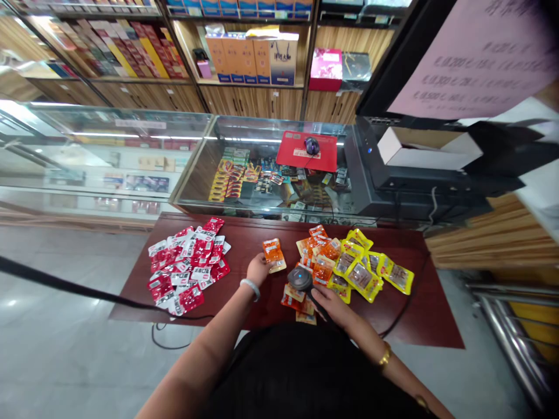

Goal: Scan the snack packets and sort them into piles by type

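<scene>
My left hand grips the lower left edge of an orange snack packet over the middle of the dark red table. In my right hand is a black handheld barcode scanner, its round head pointing left with a small blue light on top. Under and behind the scanner lies a pile of orange packets, partly hidden by it. Yellow packets overlap that pile on its right. A heap of red and white packets covers the left part of the table.
Beyond the table stands a glass display counter, with a red mat and a mouse on top. A dark cash register machine with a white box is at right. Black cables cross the left foreground and the table's right side.
</scene>
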`<state>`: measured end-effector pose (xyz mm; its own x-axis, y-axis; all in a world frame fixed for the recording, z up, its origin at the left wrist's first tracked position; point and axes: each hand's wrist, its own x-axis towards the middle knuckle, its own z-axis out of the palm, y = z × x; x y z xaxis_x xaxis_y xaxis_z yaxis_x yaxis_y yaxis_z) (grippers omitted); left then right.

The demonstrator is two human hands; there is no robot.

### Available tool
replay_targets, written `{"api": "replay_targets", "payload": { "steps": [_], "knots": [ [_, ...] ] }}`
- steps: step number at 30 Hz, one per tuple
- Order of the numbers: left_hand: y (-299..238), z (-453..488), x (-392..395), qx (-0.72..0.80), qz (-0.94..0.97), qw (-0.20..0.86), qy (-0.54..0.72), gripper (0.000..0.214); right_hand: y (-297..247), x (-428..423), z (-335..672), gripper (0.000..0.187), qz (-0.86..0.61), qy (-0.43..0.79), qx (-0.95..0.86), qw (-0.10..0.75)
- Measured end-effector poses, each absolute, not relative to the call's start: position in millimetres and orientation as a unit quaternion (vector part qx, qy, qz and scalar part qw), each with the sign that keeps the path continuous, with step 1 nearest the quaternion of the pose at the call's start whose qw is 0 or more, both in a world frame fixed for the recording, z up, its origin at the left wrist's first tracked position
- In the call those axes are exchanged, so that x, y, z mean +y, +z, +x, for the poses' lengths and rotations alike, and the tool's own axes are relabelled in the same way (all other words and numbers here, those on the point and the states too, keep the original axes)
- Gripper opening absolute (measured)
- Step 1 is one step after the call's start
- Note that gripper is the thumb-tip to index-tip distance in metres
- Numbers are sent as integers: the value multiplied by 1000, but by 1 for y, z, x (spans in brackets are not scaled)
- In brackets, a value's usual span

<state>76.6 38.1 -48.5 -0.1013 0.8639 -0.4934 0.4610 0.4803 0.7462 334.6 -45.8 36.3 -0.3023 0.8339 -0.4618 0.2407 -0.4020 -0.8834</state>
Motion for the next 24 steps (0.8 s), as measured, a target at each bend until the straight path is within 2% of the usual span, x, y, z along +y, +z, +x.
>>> {"api": "replay_targets", "payload": {
  "steps": [3,7,12,20,24],
  "knots": [
    [-52,86,39,673,431,532,279,24,41,-49,338,58,-551,632,-488,242],
    [-46,103,39,637,427,564,306,26,45,-53,342,58,-554,647,-464,240],
    [-40,123,39,627,482,544,281,20,38,-62,350,54,-560,677,-406,251],
    [-43,172,31,563,461,628,275,25,34,-77,372,54,-566,702,-312,299],
    [-45,196,27,581,549,571,187,12,36,-82,384,55,-574,699,-290,312]
  ]
}}
